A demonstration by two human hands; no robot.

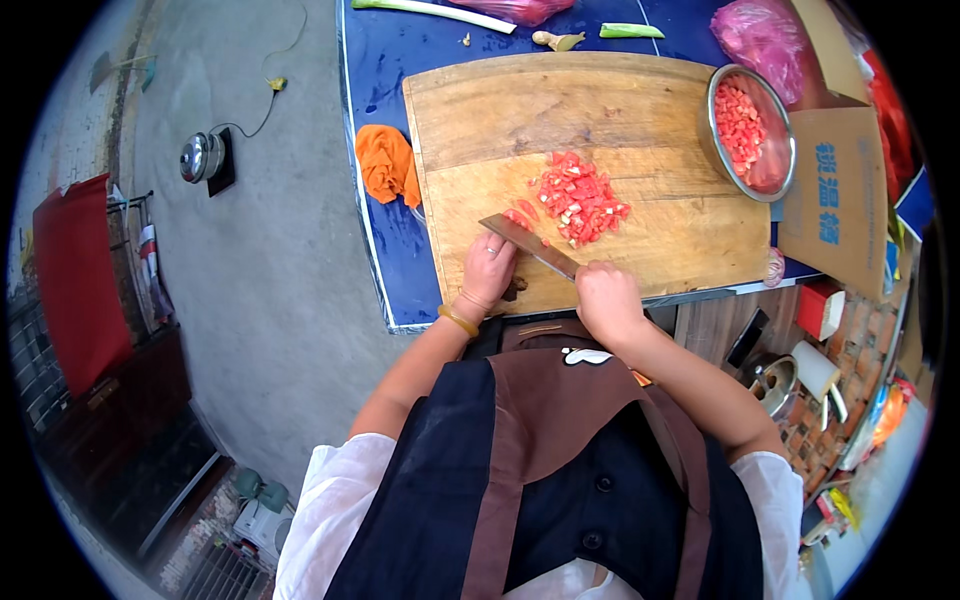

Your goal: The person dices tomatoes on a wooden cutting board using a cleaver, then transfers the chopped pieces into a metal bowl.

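My right hand (611,304) grips the handle of a cleaver (534,246). Its broad blade slants up and left across a wooden cutting board (645,112). Close against the near side of the blade are the curled fingers of my left hand (489,270); whether they pinch a piece of tomato is hidden. Just past the blade lie a few red tomato slices (525,211). A heap of diced tomato (581,199) sits beyond them, at the middle of the board. More diced tomato (739,127) fills part of a steel bowl (789,142) at the board's right edge.
An orange cloth (384,161) lies left of the board on the blue table (375,82). Behind are a scallion (442,13), ginger root (557,40) and pink plastic bags (757,45). A cardboard box (847,195) stands right; garlic (775,268) lies near the board's right corner.
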